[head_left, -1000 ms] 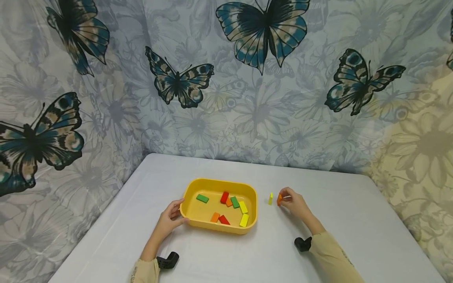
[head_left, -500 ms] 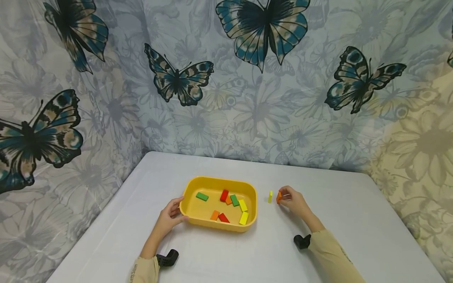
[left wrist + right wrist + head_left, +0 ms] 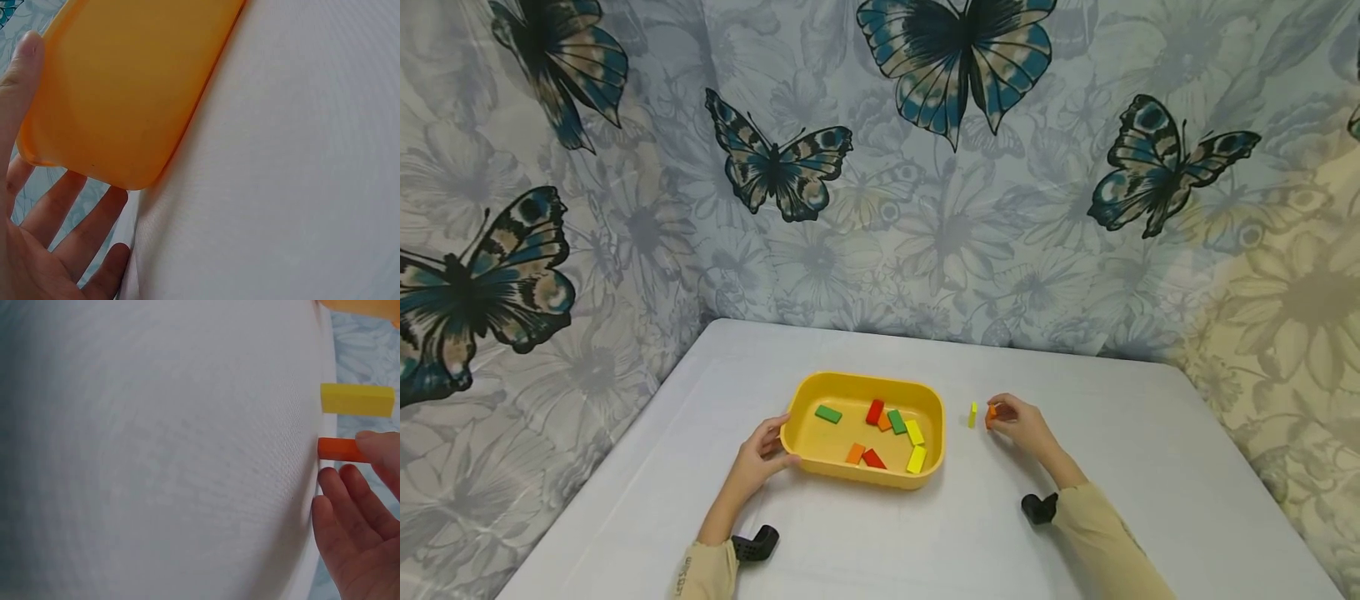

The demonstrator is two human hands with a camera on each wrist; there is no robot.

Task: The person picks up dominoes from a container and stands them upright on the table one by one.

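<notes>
My left hand (image 3: 762, 460) holds the left end of a yellow plastic tray (image 3: 859, 475), thumb on its near side and fingertips against the end wall (image 3: 94, 167). To the right of the tray, my right hand (image 3: 1022, 425) pinches an orange block (image 3: 991, 413) that stands on end on the table. In the right wrist view this orange block (image 3: 339, 449) has its lower end at the tabletop, its upper part covered by the thumb. Just left of it stands a yellow block (image 3: 973, 415), upright and apart from the hand.
Inside the tray lie several flat blocks: green (image 3: 828, 414), red (image 3: 875, 412), orange (image 3: 855, 453) and yellow (image 3: 916, 459). A white cloth (image 3: 880, 542) covers the table. Behind it hangs a butterfly-patterned curtain (image 3: 955, 242). Black wrist devices (image 3: 1039, 508) sit by both sleeves.
The head view has tilted slightly, so the whole scene sits a little higher in it. Both hands, the tray and the blocks keep nearly the same places.
</notes>
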